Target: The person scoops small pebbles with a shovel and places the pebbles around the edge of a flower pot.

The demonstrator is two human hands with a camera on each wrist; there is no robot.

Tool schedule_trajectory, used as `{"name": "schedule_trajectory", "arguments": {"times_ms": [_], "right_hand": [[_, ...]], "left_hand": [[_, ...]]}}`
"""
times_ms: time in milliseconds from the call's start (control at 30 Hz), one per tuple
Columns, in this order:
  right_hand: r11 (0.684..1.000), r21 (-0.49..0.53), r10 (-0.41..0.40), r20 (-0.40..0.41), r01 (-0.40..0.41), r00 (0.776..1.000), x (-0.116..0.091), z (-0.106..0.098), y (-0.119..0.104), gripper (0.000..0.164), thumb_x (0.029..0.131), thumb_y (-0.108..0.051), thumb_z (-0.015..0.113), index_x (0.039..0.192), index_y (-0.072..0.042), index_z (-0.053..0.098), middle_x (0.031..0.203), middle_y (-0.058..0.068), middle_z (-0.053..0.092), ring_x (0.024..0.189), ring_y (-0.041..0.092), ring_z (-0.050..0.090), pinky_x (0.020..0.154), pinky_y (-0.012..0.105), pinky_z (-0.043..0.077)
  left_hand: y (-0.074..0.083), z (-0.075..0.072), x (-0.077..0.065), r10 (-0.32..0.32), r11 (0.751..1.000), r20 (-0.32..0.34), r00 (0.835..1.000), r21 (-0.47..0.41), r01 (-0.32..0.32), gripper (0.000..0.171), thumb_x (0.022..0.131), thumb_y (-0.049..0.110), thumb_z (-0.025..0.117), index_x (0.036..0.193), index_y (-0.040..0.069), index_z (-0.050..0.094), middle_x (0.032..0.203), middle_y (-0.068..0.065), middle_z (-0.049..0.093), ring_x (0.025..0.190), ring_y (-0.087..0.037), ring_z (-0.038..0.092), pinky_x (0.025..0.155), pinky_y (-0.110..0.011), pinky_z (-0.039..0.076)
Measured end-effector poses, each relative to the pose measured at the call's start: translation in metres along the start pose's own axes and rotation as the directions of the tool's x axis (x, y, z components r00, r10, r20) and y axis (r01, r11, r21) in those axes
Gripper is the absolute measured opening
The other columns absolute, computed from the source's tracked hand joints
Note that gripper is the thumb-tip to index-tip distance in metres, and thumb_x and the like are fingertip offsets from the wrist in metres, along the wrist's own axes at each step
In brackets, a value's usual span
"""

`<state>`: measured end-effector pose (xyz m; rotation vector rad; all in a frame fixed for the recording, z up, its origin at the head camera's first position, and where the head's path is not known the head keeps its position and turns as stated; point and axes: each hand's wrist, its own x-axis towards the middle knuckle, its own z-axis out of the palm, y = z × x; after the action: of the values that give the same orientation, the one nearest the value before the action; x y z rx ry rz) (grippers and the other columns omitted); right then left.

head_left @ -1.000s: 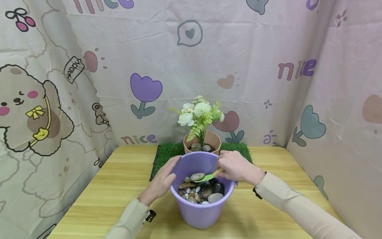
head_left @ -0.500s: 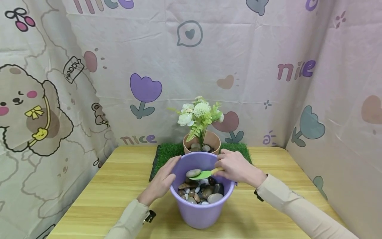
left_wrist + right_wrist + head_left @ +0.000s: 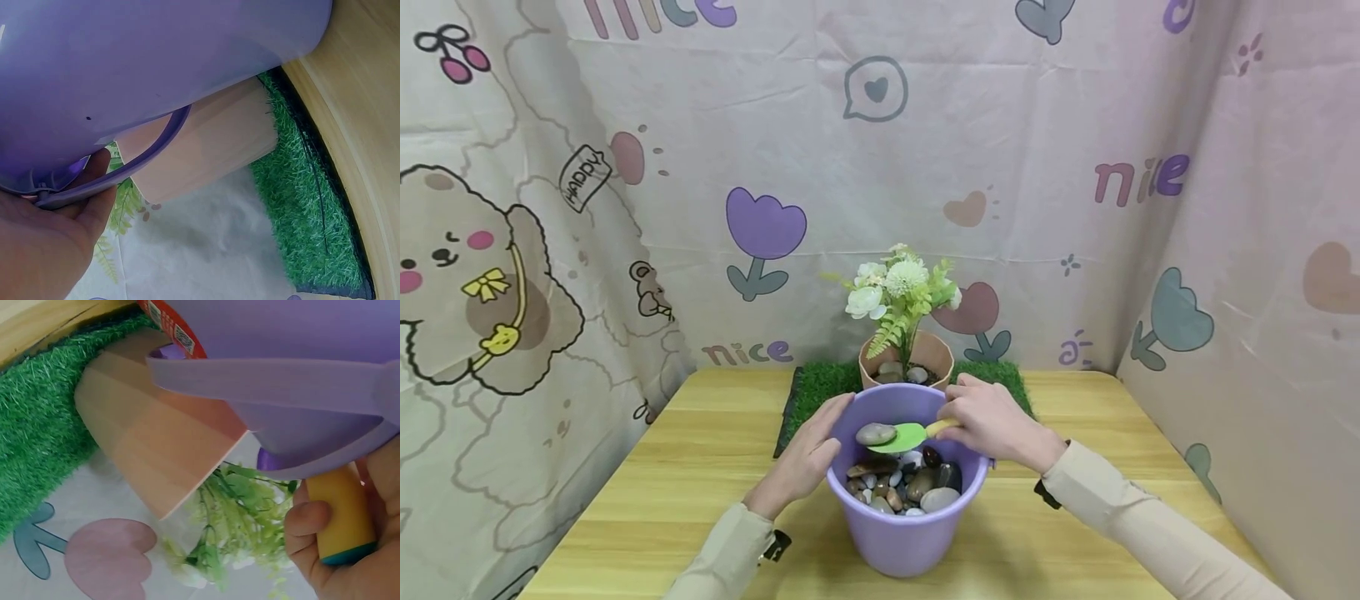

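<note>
A purple bucket (image 3: 902, 543) holds several stones (image 3: 920, 483), brown, black and white. At its left rim my left hand (image 3: 805, 446) grips the wall; in the left wrist view the fingers curl beneath the rim beside the hanging bucket handle (image 3: 153, 150). My right hand (image 3: 996, 423) is over the right rim and grips the yellow handle (image 3: 340, 519) of a small trowel. The green trowel blade (image 3: 908, 437) points left inside the bucket, above the stones. On its tip lies an oval grey stone (image 3: 874, 434).
Just behind the bucket stands a peach flowerpot (image 3: 150, 425) with white flowers (image 3: 898, 279) and a few stones. It sits on a green artificial grass mat (image 3: 820, 392) on the wooden table (image 3: 700, 467). A printed cloth (image 3: 910, 167) hangs behind and at the sides.
The trowel has risen from the stones and shifted slightly left, lifting the oval grey stone on its blade. The left hand and the bucket have stayed in place.
</note>
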<state>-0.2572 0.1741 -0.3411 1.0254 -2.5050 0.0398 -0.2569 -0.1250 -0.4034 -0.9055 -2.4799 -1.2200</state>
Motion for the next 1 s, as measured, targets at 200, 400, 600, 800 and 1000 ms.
{"name": "schedule_trajectory", "arguments": {"times_ms": [200,400,600,800,1000], "right_hand": [[1.0,0.017,0.014,-0.063,-0.013,0.998,-0.004,0.004,0.003,0.018,0.077,-0.041,0.079,0.089,-0.027,0.079,0.085,-0.012,0.065,0.076,0.007,0.048,0.053,0.018,0.036],[0.998,0.053,0.033,-0.121,-0.027,0.992,-0.009,0.007,0.004,0.017,0.079,-0.04,0.078,0.091,-0.028,0.079,0.087,-0.013,0.068,0.078,0.006,0.052,0.057,0.019,0.04],[0.996,0.082,0.05,-0.157,-0.037,0.986,-0.012,0.009,0.005,0.019,0.081,-0.04,0.076,0.093,-0.026,0.08,0.089,-0.012,0.07,0.082,0.006,0.056,0.063,0.021,0.046],[0.991,0.119,0.077,-0.185,-0.056,0.98,-0.014,0.012,0.006,0.018,0.079,-0.035,0.08,0.093,-0.026,0.08,0.088,-0.012,0.071,0.082,0.005,0.057,0.065,0.021,0.047],[0.985,0.142,0.122,-0.199,-0.095,0.972,-0.015,0.013,0.005,0.016,0.077,-0.033,0.081,0.092,-0.026,0.08,0.087,-0.012,0.07,0.081,0.006,0.058,0.065,0.022,0.047]], "left_hand": [[0.0,0.0,-0.001,0.01,1.0,-0.004,1.0,0.001,-0.01,0.066,0.086,0.001,0.04,0.152,0.005,0.035,0.155,-0.007,0.039,0.142,-0.024,0.037,0.112,-0.052,0.036],[0.0,-0.001,0.0,0.023,1.0,-0.01,1.0,0.01,-0.023,0.065,0.086,0.0,0.041,0.151,0.004,0.036,0.154,-0.007,0.04,0.142,-0.024,0.037,0.111,-0.053,0.036],[0.0,0.0,0.0,0.02,1.0,-0.007,1.0,0.009,-0.02,0.065,0.087,0.0,0.041,0.151,0.005,0.036,0.154,-0.007,0.04,0.142,-0.023,0.038,0.111,-0.052,0.036],[0.001,0.0,0.0,0.021,1.0,-0.013,1.0,0.008,-0.021,0.065,0.086,0.0,0.042,0.151,0.005,0.036,0.154,-0.008,0.04,0.142,-0.025,0.037,0.112,-0.053,0.035],[0.001,0.001,-0.001,0.006,1.0,-0.012,1.0,0.008,-0.006,0.065,0.087,0.002,0.04,0.151,0.005,0.036,0.155,-0.008,0.039,0.143,-0.026,0.035,0.113,-0.053,0.033]]}}
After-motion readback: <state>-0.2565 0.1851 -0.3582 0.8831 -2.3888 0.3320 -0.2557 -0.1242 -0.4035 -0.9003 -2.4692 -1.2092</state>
